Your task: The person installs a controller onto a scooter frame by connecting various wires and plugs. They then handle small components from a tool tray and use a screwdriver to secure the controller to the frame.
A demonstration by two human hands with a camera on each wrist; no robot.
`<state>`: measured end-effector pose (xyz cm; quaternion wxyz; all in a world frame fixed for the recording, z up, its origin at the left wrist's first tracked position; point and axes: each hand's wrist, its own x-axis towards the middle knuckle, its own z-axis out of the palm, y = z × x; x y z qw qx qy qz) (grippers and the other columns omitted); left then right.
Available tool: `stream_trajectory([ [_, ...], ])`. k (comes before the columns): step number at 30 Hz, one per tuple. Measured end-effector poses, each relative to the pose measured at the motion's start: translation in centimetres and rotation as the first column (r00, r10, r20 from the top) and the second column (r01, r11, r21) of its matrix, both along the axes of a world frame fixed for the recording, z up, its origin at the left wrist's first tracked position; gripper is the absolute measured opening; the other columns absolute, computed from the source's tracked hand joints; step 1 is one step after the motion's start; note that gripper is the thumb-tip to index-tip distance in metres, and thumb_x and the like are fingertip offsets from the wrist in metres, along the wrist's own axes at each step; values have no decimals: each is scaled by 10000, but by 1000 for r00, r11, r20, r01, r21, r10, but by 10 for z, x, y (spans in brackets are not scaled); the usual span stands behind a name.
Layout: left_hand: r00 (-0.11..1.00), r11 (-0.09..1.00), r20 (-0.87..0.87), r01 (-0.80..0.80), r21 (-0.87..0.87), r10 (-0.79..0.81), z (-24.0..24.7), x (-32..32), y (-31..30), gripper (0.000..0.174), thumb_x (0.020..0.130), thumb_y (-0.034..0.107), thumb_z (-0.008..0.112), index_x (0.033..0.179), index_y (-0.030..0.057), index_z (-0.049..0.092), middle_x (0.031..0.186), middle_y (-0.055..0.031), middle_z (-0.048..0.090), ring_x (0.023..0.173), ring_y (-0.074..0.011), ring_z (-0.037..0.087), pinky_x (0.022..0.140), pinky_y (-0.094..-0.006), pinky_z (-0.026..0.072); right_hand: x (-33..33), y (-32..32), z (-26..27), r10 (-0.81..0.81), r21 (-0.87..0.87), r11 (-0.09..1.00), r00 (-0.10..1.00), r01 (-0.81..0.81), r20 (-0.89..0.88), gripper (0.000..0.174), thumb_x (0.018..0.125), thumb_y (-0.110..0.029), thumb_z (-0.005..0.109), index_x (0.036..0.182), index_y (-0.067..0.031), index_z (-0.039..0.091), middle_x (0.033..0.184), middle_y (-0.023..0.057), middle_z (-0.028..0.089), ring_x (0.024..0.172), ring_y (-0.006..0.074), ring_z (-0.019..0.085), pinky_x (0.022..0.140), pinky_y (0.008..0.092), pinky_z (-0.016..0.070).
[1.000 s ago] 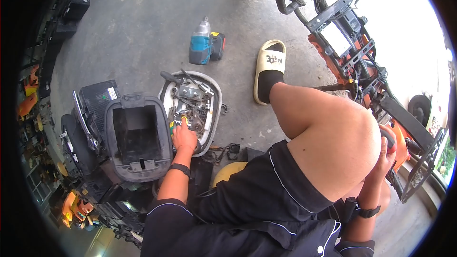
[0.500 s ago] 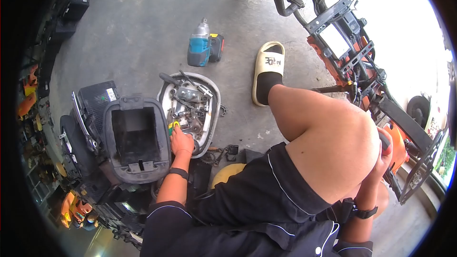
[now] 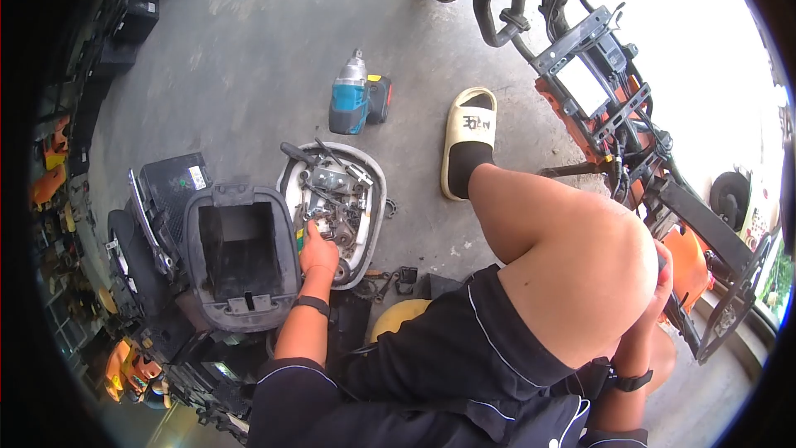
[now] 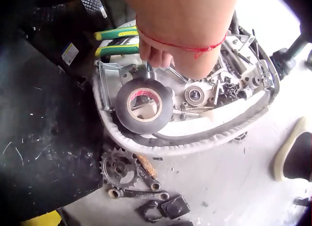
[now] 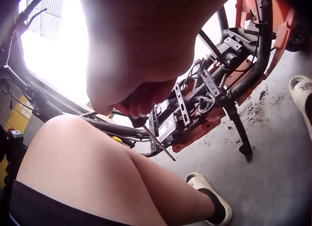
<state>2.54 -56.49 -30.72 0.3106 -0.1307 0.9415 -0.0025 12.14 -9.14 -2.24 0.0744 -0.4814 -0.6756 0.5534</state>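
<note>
My left hand (image 3: pixel 319 257) reaches into a white, grey-rimmed tub (image 4: pixel 195 148) of loose metal parts, index finger pointing forward in the head view. In the left wrist view, green-and-yellow pliers (image 4: pixel 119 50) stick out beside its curled fingers (image 4: pixel 156 56); I cannot tell whether they grip anything. Below the fingers lies a roll of black tape (image 4: pixel 126 118), with a bearing (image 4: pixel 195 95) to its right. Behind the raised knee, my right hand (image 3: pixel 657 278) holds a screwdriver (image 5: pixel 158 142) by its red-and-black handle, the shaft pointing down past the leg.
A black storage box (image 3: pixel 242 315) stands left of the tub. Beyond the tub lies a blue impact wrench (image 3: pixel 350 99). A chain sprocket (image 4: pixel 119 167) and crank parts lie on the floor nearby. On the right stands a stripped bike frame (image 3: pixel 597 91), near the slippered foot (image 3: pixel 470 133).
The floor scene sits lower in the head view. My left hand has shifted slightly left within the tub, and the right hand is more hidden behind the knee.
</note>
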Motion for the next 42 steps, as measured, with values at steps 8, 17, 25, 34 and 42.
stream_trajectory([
  [8,988,992,-94,-116,54,121,0,0,-2,647,828,183,567,1432,82,358,1185,-264,612,1008,-430,635,859,-487,514,26,19,-23,64,-7,998,983,-66,-170,380,1014,-283,365,1197,-9,554,1141,96,633,1056,203,608,962,359,460],
  [17,998,998,13,-59,-3,59,2,-4,13,620,835,208,582,1418,120,388,1155,-214,634,1005,-400,646,849,-495,519,47,39,-42,-130,-178,980,955,84,-265,394,1015,-300,350,1191,-14,555,1132,95,634,1067,211,603,967,384,452],
  [25,992,997,-102,-70,12,71,-10,0,4,508,872,185,550,1372,158,464,1129,-190,645,962,-399,654,807,-504,521,39,31,-36,141,103,986,985,-132,-94,350,1034,-264,359,1186,-15,553,1121,90,630,1037,197,601,945,353,458],
  [34,965,986,-212,142,-83,-157,-20,-18,0,248,919,175,551,1146,133,645,995,-151,669,857,-365,680,730,-471,546,39,26,-37,84,35,996,995,-82,-54,316,974,-193,496,1212,8,549,1156,106,635,1027,194,622,914,358,502],
  [42,885,897,-171,405,-179,-433,-32,-25,-13,91,851,96,610,937,112,639,916,-100,688,812,-304,700,693,-418,573,37,20,-37,64,-52,997,998,-64,-2,324,956,-190,548,1203,20,560,1140,119,644,1001,192,638,874,352,530],
])
